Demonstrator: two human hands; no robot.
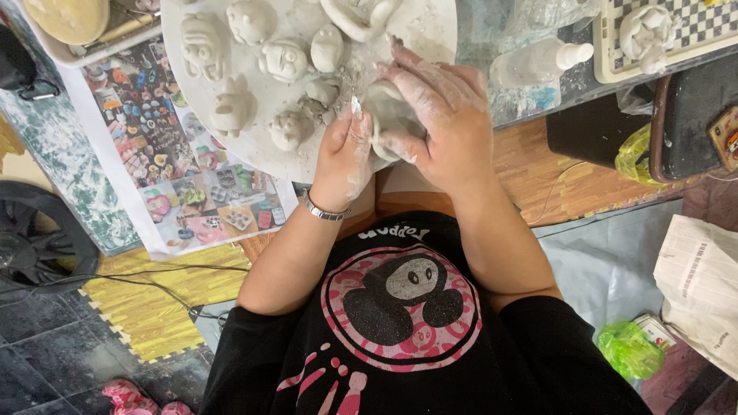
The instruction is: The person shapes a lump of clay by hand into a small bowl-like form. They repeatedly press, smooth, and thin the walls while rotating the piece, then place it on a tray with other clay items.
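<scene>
Both hands close around a grey lump of clay (388,115) at the near edge of a round white board (269,161). My left hand (346,154), with a silver bracelet on its wrist, presses the lump from the left with the thumb up. My right hand (446,115), dusted white, wraps over it from the right. Several small clay animal figures (283,60) stand on the board beyond the hands. Part of the lump is hidden under my fingers.
A colourful picture sheet (169,169) lies left of the board. A small white bottle (538,63) lies at the right, beside a checkered tray (692,31) with a clay piece. A dark box (692,115), green plastic bags (629,350) and papers (703,284) sit lower right.
</scene>
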